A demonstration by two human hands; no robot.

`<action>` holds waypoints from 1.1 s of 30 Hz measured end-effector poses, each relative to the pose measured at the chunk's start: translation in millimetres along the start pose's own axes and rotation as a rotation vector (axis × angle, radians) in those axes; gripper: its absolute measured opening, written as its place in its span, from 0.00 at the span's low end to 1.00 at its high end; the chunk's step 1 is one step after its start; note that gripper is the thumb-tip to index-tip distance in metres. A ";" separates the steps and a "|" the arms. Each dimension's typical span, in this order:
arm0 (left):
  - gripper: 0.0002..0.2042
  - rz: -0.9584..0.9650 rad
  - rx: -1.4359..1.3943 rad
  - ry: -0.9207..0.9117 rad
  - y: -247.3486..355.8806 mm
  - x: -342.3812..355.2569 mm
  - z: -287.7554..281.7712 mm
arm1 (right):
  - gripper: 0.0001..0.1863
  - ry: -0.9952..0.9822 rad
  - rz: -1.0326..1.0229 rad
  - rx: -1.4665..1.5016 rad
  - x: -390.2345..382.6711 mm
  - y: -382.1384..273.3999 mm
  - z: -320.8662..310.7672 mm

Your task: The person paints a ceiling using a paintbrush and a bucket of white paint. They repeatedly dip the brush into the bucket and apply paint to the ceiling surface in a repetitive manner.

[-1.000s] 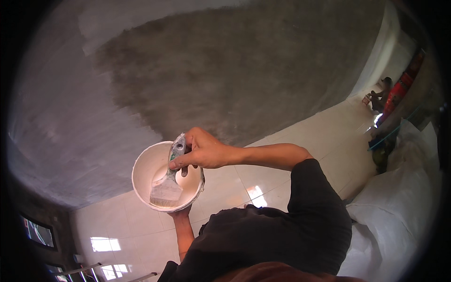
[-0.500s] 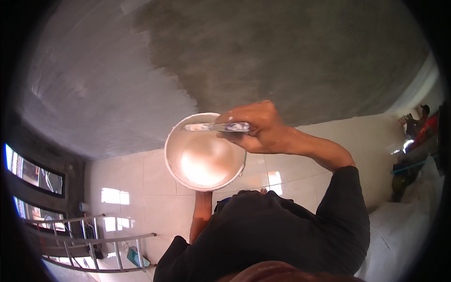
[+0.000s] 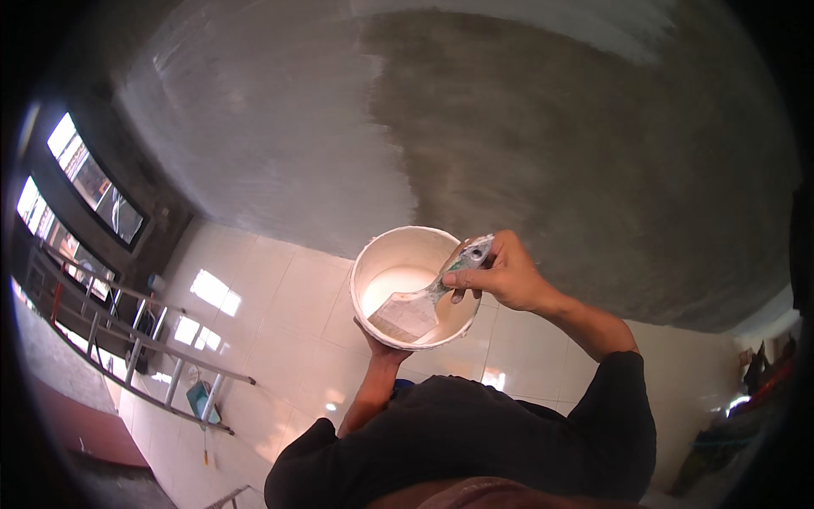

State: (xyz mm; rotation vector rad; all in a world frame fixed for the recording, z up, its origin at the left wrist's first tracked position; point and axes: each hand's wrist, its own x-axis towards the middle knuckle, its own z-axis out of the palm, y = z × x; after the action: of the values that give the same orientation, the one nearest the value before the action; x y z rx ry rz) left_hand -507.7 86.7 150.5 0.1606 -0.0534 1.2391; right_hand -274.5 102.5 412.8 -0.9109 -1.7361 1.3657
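My right hand [image 3: 511,276] grips the pale, paint-smeared handle of a wide flat paintbrush [image 3: 409,312]. The brush is tilted, with its bristles down inside a white bucket [image 3: 414,246] near the rim closest to me. White liquid paint [image 3: 383,288] lies in the bucket. From below and the near side, my left hand [image 3: 386,346] holds the bucket up; most of its fingers are hidden behind it. Beyond the bucket rises a wall, lighter grey on its left part [image 3: 280,144] and darker, rougher grey on its right [image 3: 543,153].
An aluminium ladder [image 3: 174,382] stands at the left, beside a teal dustpan [image 3: 203,401] on the pale tiled floor [image 3: 288,297]. Windows [image 3: 110,199] open in the dark left wall. Dim clutter [image 3: 738,424] sits at the far right.
The brush, held level above the bucket before, now points down into it, and my right hand has turned with it. The view has shifted, with the bucket now farther right.
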 end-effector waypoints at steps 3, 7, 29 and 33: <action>0.49 0.109 0.063 0.074 -7.1 -11.7 2.4 | 0.10 0.011 -0.061 -0.009 -1.4 -4.5 -2.4; 0.49 0.104 0.078 -0.075 -13.7 -17.7 29.3 | 0.09 0.053 -0.414 -0.273 5.3 -2.0 -4.0; 0.55 0.106 0.123 0.053 26.1 -20.8 23.7 | 0.08 -0.144 -0.023 0.146 39.0 4.1 27.4; 0.54 0.065 0.092 0.030 34.8 -11.3 11.2 | 0.08 -0.047 -0.114 0.056 51.9 10.8 33.3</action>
State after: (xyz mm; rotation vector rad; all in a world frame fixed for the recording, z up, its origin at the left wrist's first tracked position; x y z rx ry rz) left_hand -543.8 85.5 163.3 0.2213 0.0250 1.3090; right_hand -327.5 134.4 402.9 -0.7431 -1.7481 1.3636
